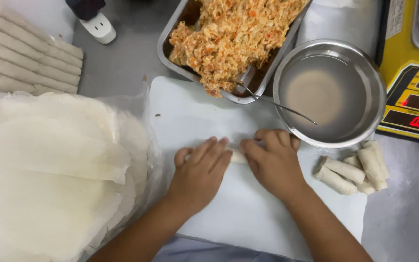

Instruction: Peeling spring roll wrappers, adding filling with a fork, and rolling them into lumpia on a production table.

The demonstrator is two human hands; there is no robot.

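Observation:
Both my hands press down side by side on a thin white spring roll (237, 156) lying on a white cutting board (190, 111). My left hand (201, 172) covers the roll's left part with its fingers flat. Over the right part curls my right hand (273, 160). Only a small piece of the wrapper shows between them. Behind the board a metal tray (167, 42) holds orange shredded filling (231, 34) with a spoon (272, 102) resting on its rim.
A stack of round pale wrappers (49, 165) lies at the left. Finished rolls sit in a row at the top left (25, 53) and in a small pile at the right (352, 170). A steel bowl of cloudy liquid (328, 92) and a yellow scale (413, 73) stand at the right.

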